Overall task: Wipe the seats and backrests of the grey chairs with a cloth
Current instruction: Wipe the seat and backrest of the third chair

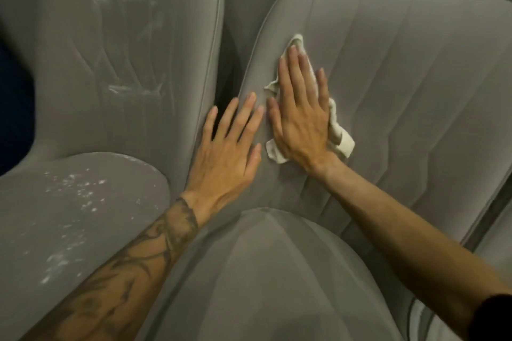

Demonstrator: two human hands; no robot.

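Observation:
Two grey upholstered chairs stand side by side. My right hand (302, 116) lies flat with straight fingers on a white cloth (342, 138), pressing it against the left part of the right chair's backrest (401, 77). My left hand (230, 147) rests flat with spread fingers on the same backrest's left edge, just beside the right hand. The right chair's seat (263, 271) lies below both hands. White dusty marks cover the left chair's backrest (116, 36) and its seat (69, 216).
A narrow dark gap (227, 36) separates the two backrests. At the far left edge there is a dark blue area (13, 108). Part of another grey surface (496, 235) shows at the right edge.

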